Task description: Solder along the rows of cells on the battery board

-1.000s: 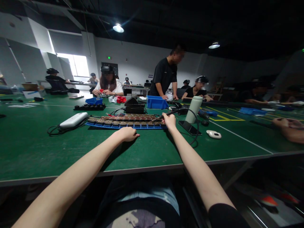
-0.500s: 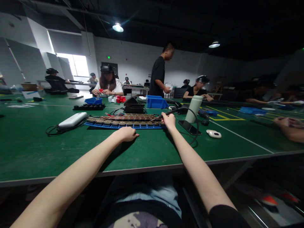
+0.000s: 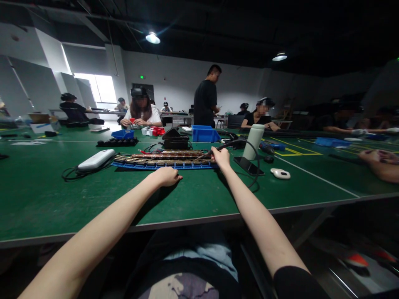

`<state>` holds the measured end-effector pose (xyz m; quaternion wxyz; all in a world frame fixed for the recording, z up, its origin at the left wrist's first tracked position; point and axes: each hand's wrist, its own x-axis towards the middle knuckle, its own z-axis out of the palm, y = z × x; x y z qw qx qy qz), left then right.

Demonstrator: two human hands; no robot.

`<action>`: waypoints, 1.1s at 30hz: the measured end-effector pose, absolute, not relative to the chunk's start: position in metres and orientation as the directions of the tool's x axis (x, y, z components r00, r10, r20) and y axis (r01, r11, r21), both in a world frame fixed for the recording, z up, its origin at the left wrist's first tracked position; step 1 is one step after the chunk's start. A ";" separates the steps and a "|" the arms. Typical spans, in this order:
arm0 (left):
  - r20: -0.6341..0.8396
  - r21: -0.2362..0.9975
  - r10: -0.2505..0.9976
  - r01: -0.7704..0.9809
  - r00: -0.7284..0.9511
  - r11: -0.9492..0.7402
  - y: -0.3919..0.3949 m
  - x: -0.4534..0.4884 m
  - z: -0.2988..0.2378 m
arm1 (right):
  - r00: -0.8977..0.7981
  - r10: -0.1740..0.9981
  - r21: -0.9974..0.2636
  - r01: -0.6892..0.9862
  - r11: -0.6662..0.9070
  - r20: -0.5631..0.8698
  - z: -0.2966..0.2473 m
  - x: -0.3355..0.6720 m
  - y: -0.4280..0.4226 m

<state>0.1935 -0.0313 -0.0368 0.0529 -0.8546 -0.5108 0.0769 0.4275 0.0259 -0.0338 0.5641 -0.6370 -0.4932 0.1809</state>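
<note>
My right hand is closed around a soldering iron with a dark cable. Its thin tip points left, over the right part of a long blue rack. Rows of brass-coloured strips lie along this rack; their fine detail is too small to make out. In front of the rack's near edge, my left hand rests low by the table surface with its fingers curled in. Whatever those fingers may hold is hidden from me.
Behind the rack stands a black device, with a blue bin beside it. A white power bank lies left. To the right are a phone, a pale green bottle and a white case. Co-workers sit around; one person stands.
Both my hands stay almost where they were, the iron still over the rack. The standing person in the background has turned and moved slightly left. My view has shifted a little.
</note>
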 end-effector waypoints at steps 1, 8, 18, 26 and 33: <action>-0.076 -0.170 0.884 0.867 0.462 -0.468 -0.032 0.194 -0.037 | 0.448 0.833 -0.897 0.424 0.120 0.324 -0.033 0.427 0.025; -0.072 -0.163 0.888 0.873 0.454 -0.460 -0.033 0.193 -0.036 | 0.445 0.846 -0.909 0.404 0.102 0.293 -0.028 0.424 0.020; -0.077 -0.154 0.885 0.871 0.460 -0.466 -0.033 0.193 -0.036 | 0.436 0.841 -0.906 0.400 0.137 0.320 -0.034 0.426 0.026; -0.073 -0.154 0.881 0.868 0.467 -0.472 -0.031 0.192 -0.037 | 0.431 0.842 -0.903 0.406 0.140 0.324 -0.032 0.425 0.025; -0.084 -0.132 0.888 0.879 0.452 -0.459 -0.032 0.193 -0.036 | 0.434 0.837 -0.894 0.427 0.134 0.333 -0.029 0.423 0.022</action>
